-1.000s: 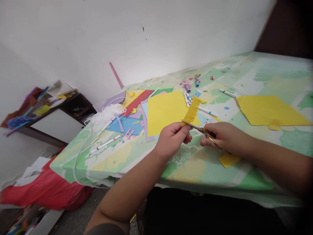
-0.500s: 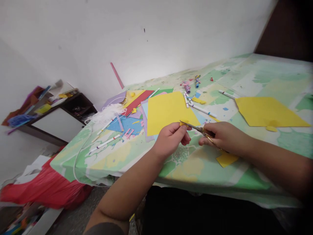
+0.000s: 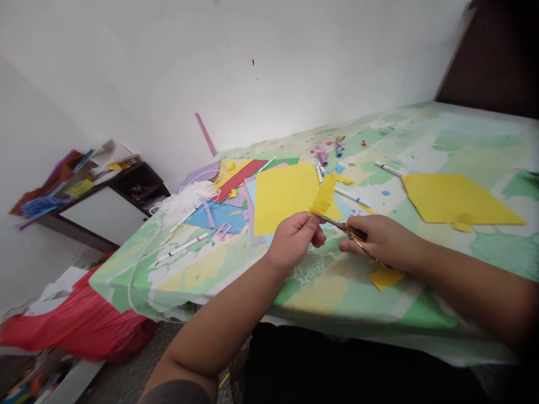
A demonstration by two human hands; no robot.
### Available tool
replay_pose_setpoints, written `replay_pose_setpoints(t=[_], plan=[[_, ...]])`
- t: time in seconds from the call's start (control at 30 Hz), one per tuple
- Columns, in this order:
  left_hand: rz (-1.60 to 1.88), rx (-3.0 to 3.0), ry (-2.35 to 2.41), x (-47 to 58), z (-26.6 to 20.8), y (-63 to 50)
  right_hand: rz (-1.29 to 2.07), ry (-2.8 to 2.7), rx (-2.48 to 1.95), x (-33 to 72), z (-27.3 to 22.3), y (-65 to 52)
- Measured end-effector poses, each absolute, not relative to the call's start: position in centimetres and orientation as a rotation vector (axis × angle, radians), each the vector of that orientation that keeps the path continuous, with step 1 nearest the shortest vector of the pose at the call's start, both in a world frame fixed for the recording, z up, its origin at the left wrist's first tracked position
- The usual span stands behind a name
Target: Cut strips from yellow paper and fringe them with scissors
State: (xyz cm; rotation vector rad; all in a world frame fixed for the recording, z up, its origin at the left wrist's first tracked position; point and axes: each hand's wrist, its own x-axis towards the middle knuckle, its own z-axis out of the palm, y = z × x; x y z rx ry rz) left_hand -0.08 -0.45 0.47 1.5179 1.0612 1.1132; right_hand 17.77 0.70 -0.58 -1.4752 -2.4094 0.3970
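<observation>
Between the thumb and fingers of my left hand (image 3: 295,237) is the lower end of a yellow paper strip (image 3: 324,196), its edge cut into a fringe. My right hand (image 3: 381,238) grips a pair of scissors (image 3: 357,242) with gold-coloured handles. The blades point left and meet the strip close to my left fingertips; how far apart they are I cannot make out. Behind the strip lies a large yellow sheet (image 3: 282,196). Just below my right hand, a small yellow paper piece (image 3: 385,278) rests on the tablecloth.
Another yellow sheet (image 3: 458,197) lies at right beside a white marker (image 3: 388,168). White string (image 3: 189,197), blue paper (image 3: 214,216) and a red strip (image 3: 242,180) are on the left. Small paper rolls (image 3: 322,156) stand farther back. A red bag (image 3: 80,320) is below the table's left edge.
The yellow strip, earlier mostly hidden at my fingertips, now stands up with its fringe in sight. Both hands and the scissors stay in nearly the same place; the view has shifted slightly.
</observation>
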Motion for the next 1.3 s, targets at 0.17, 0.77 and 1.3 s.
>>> replay_pose_setpoints(t=[0.17, 0.77, 1.3], plan=[[1.071, 1.561, 1.08, -0.07, 0.24, -0.28, 0.386, -2.423, -1.476, 17.81, -0.75, 0.89], [1.103, 1.538, 1.07, 0.06, 0.11, -0.15, 0.39, -2.362, -1.515, 17.77, -0.88, 1.06], [1.244, 1.483, 1.145, 0.12, 0.02, 0.02, 0.411, -2.37, -1.542, 17.86, -0.92, 1.14]])
